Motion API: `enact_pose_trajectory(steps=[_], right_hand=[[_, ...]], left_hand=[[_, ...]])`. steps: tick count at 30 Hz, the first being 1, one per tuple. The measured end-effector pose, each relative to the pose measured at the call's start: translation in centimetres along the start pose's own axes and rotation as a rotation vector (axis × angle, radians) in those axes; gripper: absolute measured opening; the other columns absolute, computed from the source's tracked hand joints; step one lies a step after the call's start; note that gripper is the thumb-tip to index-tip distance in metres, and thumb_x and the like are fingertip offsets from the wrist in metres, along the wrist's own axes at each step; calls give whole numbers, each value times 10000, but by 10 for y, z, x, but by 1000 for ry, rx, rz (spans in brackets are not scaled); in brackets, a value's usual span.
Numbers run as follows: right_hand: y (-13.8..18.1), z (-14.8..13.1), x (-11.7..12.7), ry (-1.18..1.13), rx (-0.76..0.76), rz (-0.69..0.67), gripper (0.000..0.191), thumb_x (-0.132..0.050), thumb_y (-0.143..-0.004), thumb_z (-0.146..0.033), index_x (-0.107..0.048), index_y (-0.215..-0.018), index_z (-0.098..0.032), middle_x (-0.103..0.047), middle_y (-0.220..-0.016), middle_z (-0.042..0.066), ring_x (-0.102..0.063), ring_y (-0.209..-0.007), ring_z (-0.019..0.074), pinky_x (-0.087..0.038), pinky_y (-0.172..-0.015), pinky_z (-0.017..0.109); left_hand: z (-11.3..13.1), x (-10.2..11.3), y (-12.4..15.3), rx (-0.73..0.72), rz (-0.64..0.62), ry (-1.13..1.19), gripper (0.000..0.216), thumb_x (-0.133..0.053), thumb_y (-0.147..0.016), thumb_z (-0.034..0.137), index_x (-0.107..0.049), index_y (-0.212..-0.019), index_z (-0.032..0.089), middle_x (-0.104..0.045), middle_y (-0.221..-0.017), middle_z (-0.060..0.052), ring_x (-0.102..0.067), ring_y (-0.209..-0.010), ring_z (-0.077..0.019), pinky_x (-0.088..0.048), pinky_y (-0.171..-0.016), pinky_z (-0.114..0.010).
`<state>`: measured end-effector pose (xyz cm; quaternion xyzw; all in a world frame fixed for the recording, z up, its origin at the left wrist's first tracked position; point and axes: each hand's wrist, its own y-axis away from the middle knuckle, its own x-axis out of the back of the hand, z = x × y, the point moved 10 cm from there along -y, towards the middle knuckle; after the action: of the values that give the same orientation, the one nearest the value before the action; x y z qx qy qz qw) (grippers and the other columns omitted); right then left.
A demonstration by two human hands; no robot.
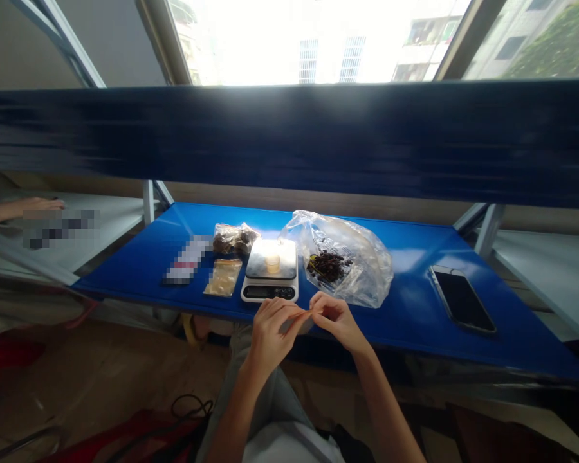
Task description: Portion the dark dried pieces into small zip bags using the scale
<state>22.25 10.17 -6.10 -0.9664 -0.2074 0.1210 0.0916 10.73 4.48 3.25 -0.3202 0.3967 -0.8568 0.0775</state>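
Note:
My left hand [275,329] and my right hand [336,320] meet at the table's front edge, fingertips pinched together. What they hold, if anything, is too small to make out. Just beyond them is a white kitchen scale [249,292] with a dark display, and a small translucent cup [273,263] stands on its metal plate. To the right, a large clear plastic bag [367,273] lies opened out, with dark dried pieces [329,267] on or in it. Left of the scale are a small flat bag of pale yellowish contents [223,278] and a clear bag of brown lumps [229,239].
The blue table [410,315] bears a smartphone [463,299] at the right and a blurred white packet [188,260] at the left. A blue shelf board [289,138] crosses above the table's back. Another person's hand [43,204] is over the white table at far left.

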Motion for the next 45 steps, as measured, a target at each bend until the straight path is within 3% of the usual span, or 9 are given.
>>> enact_pose_trajectory(steps=[6, 16, 24, 31, 34, 38, 42, 45], right_hand=[[-3, 3, 0, -10, -7, -3, 237, -728, -766, -382, -624, -672, -192, -567, -776, 16, -482, -665, 132, -344, -569, 259], [-6, 3, 4, 15, -57, 55, 271, -729, -757, -415, -601, -667, -194, -557, -713, -5, -492, -671, 136, -383, -630, 266], [-5, 11, 12, 17, -106, 151, 318, -634, -834, -470, -534, -707, -196, -513, -626, -44, -336, -502, 77, -256, -470, 227], [-5, 10, 12, 3, -104, 171, 338, -624, -829, -502, -502, -736, -200, -539, -638, -37, -304, -457, 62, -212, -422, 224], [-4, 10, 15, -2, -103, 212, 337, -602, -839, -515, -487, -763, -208, -547, -653, -42, -301, -444, 58, -202, -412, 222], [-2, 12, 18, -3, -118, 250, 323, -573, -852, -523, -481, -802, -217, -535, -642, -55, -302, -430, 55, -199, -409, 216], [1, 13, 18, 18, -144, 239, 305, -586, -847, -507, -504, -818, -215, -535, -638, -50, -317, -445, 63, -221, -422, 220], [2, 12, 16, 34, -158, 208, 307, -619, -826, -502, -523, -819, -211, -541, -635, -44, -327, -457, 69, -248, -436, 225]], left_hand=[[-1, 3, 8, 7, 76, 34, 69, -663, -823, 155, -654, -760, 182, -687, -687, -4, -648, -668, -132, -501, -644, -256], [-9, 7, 17, 32, 31, 40, 81, -658, -839, 222, -683, -908, 188, -710, -776, -29, -659, -709, -151, -520, -660, -269], [-25, 24, 19, 127, 85, 26, 103, -611, -861, 166, -687, -926, 188, -712, -797, -36, -646, -718, -136, -527, -676, -258], [-22, 19, 19, 129, 89, 40, 107, -579, -866, 132, -671, -856, 187, -692, -769, -34, -642, -712, -134, -520, -660, -253], [-16, 24, 19, 121, 151, 69, 146, -568, -855, 111, -594, -734, 189, -642, -764, -26, -632, -763, -141, -520, -693, -263], [-10, 22, 21, 130, 206, 107, 173, -575, -833, 103, -496, -714, 201, -564, -731, -9, -609, -852, -169, -512, -770, -308], [-16, 13, 25, 213, 225, 95, 102, -609, -819, 152, -516, -827, 193, -586, -891, -48, -582, -848, -162, -497, -687, -275], [-28, 10, 29, 285, 255, 73, 202, -638, -809, 183, -544, -987, 184, -575, -1064, -94, -562, -836, -150, -475, -623, -247]])
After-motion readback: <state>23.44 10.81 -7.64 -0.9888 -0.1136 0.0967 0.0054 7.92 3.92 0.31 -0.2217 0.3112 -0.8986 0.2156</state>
